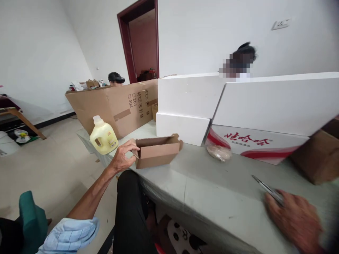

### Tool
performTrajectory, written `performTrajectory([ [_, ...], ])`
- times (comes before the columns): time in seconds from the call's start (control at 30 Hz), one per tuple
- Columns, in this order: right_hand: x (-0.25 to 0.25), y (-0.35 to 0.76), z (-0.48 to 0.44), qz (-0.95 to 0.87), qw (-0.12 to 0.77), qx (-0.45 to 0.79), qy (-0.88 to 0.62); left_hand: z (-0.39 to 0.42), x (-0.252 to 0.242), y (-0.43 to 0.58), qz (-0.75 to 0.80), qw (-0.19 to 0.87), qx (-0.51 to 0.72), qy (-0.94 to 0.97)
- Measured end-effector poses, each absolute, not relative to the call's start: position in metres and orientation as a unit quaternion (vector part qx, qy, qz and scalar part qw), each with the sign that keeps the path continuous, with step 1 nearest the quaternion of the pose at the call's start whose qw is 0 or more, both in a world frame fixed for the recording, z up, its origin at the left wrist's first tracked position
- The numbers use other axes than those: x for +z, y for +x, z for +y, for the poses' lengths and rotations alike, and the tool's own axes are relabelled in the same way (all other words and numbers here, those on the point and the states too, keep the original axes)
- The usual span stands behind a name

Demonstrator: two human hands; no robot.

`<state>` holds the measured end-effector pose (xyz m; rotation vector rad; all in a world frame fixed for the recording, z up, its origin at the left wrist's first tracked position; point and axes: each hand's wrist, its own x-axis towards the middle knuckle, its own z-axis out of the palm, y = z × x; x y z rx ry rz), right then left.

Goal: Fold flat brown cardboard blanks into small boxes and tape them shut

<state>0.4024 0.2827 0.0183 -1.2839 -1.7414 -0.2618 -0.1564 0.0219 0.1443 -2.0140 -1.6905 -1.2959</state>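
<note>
At the left end of a small open cardboard box (159, 155), my left hand (124, 155) pinches the end wall between thumb and fingers. The box lies on the table with its long opening facing up and a flap sticking out at its right end. My right hand (296, 218), a little blurred, is closed over a slim silver pointed tool (267, 188) at the table's right. The tool's tip points away to the upper left; its rear part is hidden under the hand. Beyond the left hand stands a yellow jug with a handle (104, 135).
White boxes (185, 95) are stacked along the far side, one with red print (254, 144). A clear-wrapped roll (219, 152) lies before them. A large carton (113, 109) stands left, a brown box (317, 155) right. Two people (116, 78) sit behind the boxes.
</note>
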Motion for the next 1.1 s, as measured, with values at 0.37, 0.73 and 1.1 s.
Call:
performTrajectory([
  [0.37, 0.068, 0.333, 0.143, -0.764, 0.46, 0.325, -0.313, 0.017, 0.115, -0.057, -0.443, -0.082, -0.437, -0.779],
  [0.73, 0.086, 0.33, 0.114, -0.801, 0.5, 0.136, -0.298, 0.007, 0.108, -0.047, -0.485, -0.085, -0.408, -0.769],
  [1.1, 0.094, 0.331, 0.104, -0.873, 0.421, -0.076, -0.236, 0.003, 0.096, -0.04, -0.474, 0.025, -0.405, -0.782],
])
